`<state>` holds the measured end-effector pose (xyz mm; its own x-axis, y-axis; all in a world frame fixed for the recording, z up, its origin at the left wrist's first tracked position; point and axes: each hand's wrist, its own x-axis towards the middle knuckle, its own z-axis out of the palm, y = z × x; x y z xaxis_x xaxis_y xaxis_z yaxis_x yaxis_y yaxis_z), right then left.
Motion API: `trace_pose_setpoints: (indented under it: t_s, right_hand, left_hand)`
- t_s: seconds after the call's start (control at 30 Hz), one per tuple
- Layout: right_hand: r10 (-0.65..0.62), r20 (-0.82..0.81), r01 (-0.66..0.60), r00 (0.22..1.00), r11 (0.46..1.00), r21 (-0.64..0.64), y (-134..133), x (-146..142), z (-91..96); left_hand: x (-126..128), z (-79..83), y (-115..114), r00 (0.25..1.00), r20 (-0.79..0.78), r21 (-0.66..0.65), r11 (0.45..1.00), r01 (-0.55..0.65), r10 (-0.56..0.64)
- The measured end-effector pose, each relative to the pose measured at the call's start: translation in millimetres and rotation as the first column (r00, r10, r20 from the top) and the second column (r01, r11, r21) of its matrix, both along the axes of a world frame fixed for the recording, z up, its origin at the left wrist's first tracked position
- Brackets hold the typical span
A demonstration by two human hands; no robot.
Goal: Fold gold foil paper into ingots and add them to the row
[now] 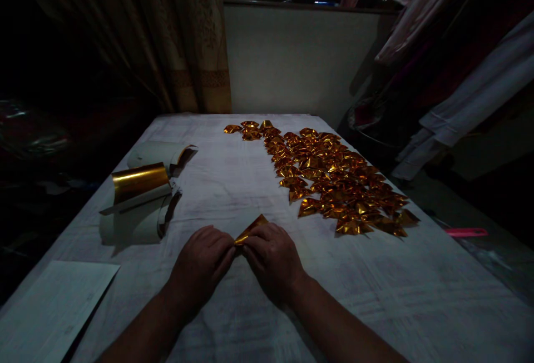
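Note:
Between my two hands, low over the middle of the table, is a small sheet of gold foil paper with a pointed upper corner. My left hand pinches its left end between thumb and fingers. Closed on the right part, my right hand covers much of the sheet, so its full shape is hidden. Many folded gold foil pieces with pointed ends lie in a spread heap beyond my right hand. Curled stacks of paper lie to the left, one showing a shiny gold face.
A pale cloth covers the table. A flat white sheet or board lies at the near left corner. Behind stand a patterned curtain and a wall. Clothes hang at the right, above a pink handle.

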<state>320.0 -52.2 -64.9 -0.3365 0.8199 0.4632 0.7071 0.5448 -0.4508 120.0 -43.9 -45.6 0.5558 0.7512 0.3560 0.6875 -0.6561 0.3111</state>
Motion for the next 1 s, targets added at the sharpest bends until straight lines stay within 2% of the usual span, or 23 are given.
trace_pose_setpoints:
  t_s: [0.13, 0.47, 1.0]
  right_hand:
    - [-0.04, 0.013, 0.04, 0.999, 0.998, -0.051, 1, 2, -1.9]
    - [-0.029, -0.009, 0.028, 1.0, 0.996, -0.087, -1, 4, 0.3]
    - [-0.156, 0.071, 0.164, 0.985, 0.978, -0.127, 0, -4, 1.0]
  left_hand:
    - [-1, -1.5, -1, 1.0, 0.009, -0.026, 1.0, -0.012, 0.012]
    - [-3, -6.1, 0, 0.998, 0.007, -0.048, 0.997, -0.062, 0.062]
    - [7, -6.7, 1, 0.979, 0.102, -0.159, 0.975, -0.157, 0.174]
